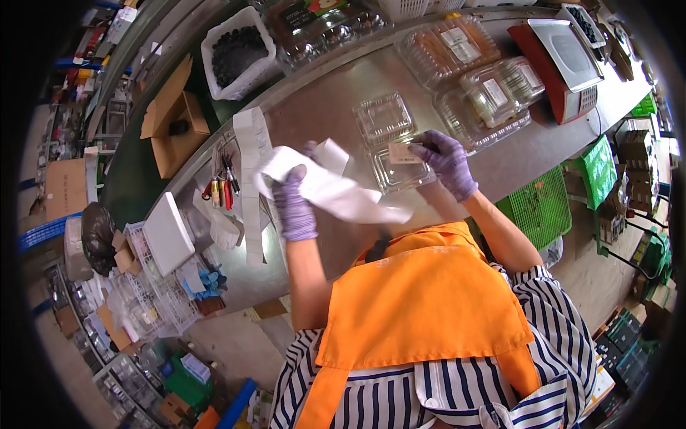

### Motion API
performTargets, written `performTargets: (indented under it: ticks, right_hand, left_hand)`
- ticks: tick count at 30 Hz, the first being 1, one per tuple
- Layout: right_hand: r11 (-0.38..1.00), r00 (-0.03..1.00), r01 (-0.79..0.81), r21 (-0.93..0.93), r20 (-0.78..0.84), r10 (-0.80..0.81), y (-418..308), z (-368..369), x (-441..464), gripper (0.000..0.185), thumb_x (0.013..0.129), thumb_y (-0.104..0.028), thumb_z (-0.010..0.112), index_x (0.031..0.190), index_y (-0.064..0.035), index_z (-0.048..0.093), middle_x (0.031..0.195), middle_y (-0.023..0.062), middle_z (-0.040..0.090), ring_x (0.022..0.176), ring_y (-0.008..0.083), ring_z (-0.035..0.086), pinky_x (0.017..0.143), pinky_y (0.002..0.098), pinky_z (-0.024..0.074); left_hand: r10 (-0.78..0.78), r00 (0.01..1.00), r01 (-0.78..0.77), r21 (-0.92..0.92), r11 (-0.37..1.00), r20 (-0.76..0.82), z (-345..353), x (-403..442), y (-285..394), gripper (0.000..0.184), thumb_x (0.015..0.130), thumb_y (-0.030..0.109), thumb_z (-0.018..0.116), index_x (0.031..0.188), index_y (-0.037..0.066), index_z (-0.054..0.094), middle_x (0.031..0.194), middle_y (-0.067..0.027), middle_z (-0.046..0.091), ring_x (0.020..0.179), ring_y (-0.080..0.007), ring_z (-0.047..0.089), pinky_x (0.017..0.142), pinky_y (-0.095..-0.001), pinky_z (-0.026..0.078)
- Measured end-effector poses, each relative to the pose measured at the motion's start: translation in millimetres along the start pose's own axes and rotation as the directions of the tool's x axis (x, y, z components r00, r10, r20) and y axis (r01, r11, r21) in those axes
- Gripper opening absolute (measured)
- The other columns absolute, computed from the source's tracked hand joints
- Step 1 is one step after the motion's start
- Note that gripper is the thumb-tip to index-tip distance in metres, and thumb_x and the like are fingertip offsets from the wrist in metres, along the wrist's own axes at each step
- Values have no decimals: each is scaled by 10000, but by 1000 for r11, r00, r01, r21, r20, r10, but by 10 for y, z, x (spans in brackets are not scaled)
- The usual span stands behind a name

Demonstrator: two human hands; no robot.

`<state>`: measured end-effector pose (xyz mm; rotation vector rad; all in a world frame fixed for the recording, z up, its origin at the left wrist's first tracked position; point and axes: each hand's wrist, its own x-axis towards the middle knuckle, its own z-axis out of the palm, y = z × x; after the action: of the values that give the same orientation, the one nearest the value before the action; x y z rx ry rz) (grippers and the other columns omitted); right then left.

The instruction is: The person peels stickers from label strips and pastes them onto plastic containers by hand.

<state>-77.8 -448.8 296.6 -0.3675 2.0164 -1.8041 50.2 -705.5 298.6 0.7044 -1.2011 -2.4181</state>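
My left hand (294,209), in a purple knit glove, is wrapped around a white roll of labels (321,187). The roll's loose end trails to the right, blurred by motion. My right hand (449,166), gloved alike, pinches a small label (404,153) between thumb and fingers. The label lies over a clear plastic clamshell container (396,176) on the metal table; whether it sticks to the lid I cannot tell. Just behind stands another clear clamshell (384,118).
Stacked filled clamshells (457,46) and a red scale (557,68) stand at the back right. On the left are a white basket of dark fruit (239,53), a cardboard box (175,132), a long label strip (251,186) and several pens (227,187). A green crate (539,207) is at the right.
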Motion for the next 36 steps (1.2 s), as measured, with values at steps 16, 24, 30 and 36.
performTargets:
  ticks: [16, 24, 30, 36]
  right_hand:
    - [625, 971, 238, -743, 197, -135, 449, 266, 100, 342, 662, -229, 696, 940, -85, 556, 856, 134, 584, 848, 318, 562, 756, 396, 447]
    - [712, 746, -658, 244, 336, 575, 295, 577, 18, 340, 811, -432, 577, 889, -104, 626, 643, 29, 562, 566, 107, 523, 548, 242, 440]
    - [998, 972, -61, -31, 223, 67, 107, 513, -70, 165, 740, -217, 671, 881, -146, 625, 695, 11, 574, 613, 154, 539, 570, 265, 425]
    - [262, 592, 803, -535, 663, -458, -101, 366, -134, 202, 656, -200, 623, 854, -164, 633, 801, 24, 542, 737, 196, 523, 679, 336, 391]
  left_hand:
    - [44, 990, 73, 743, 665, -136, -256, 384, -443, 474, 685, 58, 690, 1108, 53, 477, 877, -58, 592, 624, -106, 542, 442, -222, 458]
    - [-172, 984, 141, 431, 891, 34, 137, -174, -587, 245, 701, 31, 688, 923, -4, 592, 758, -42, 606, 541, -96, 527, 436, -217, 444]
    - [-319, 920, 333, 25, 943, -229, 98, -356, -622, 417, 790, 432, 603, 990, 66, 580, 865, -55, 621, 580, -118, 514, 525, -267, 470]
    - [-451, 856, 514, 318, 797, -253, 286, -171, -582, 337, 722, 368, 696, 776, 68, 553, 630, -28, 515, 466, -124, 461, 427, -265, 377]
